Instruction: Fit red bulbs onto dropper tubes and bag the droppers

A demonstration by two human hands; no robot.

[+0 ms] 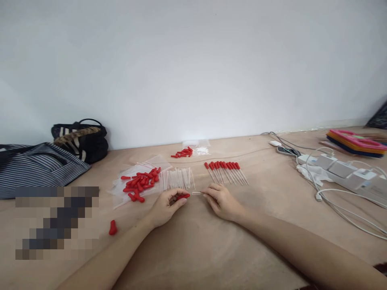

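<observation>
Fingers loosely curled, the left hand [163,208] holds a red bulb [185,196] just beside a clear tube [196,193], pinched in the right hand [223,202], its long axis running crosswise toward the bulb.

Even, fairly bright light washes the plain pale bluish-white wall [211,72], with soft, faint shadows below. Straight edges bow (wide-angle distortion), fine detail is soft, and coarse pixel blocks cover a lower-left patch.
</observation>
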